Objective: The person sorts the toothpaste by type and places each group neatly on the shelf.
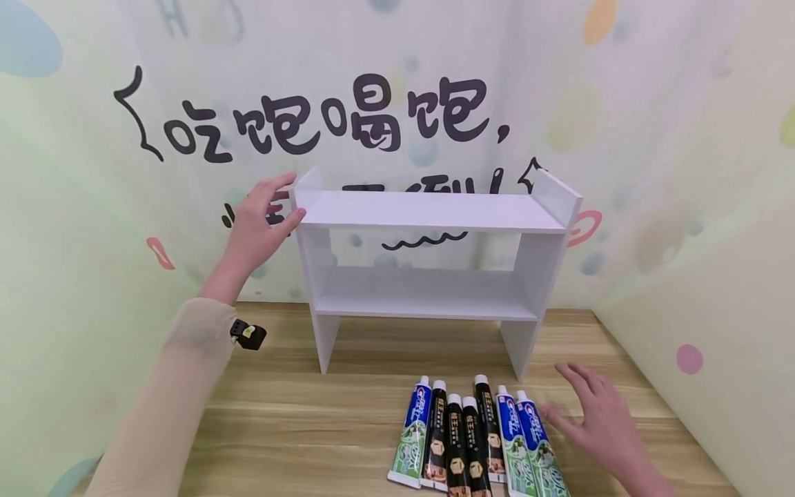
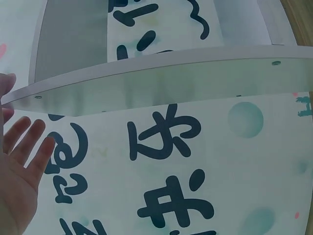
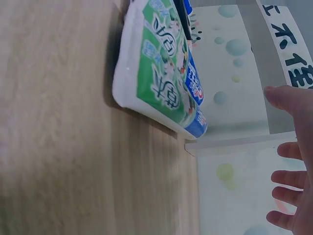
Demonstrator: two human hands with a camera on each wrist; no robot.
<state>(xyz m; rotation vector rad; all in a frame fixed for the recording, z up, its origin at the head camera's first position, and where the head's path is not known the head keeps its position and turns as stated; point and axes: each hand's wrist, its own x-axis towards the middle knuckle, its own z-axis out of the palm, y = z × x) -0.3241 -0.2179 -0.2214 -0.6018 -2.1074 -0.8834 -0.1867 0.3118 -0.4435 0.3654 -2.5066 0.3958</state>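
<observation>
A white two-tier shelf (image 1: 428, 293) stands upright on the wooden table. My left hand (image 1: 256, 219) is at its upper left corner, pinching the side panel (image 2: 161, 83) between thumb and index finger while the other fingers spread beside it. In front of the shelf lies a row of toothpaste tubes, caps toward the shelf. Several black tubes (image 1: 456, 442) are in the middle; one blue-and-green tube (image 1: 411, 435) lies at the left end and two blue-and-green tubes (image 1: 539, 442) at the right. Beside these, my right hand (image 1: 599, 421) hovers with fingers apart, holding nothing.
Behind the shelf hangs a pale wall covering (image 1: 385, 55) with black lettering and coloured spots. Similar walls close off the left and right sides. The wood-grain table (image 1: 279, 407) runs under everything. A small black device (image 1: 248, 334) is strapped at the left wrist.
</observation>
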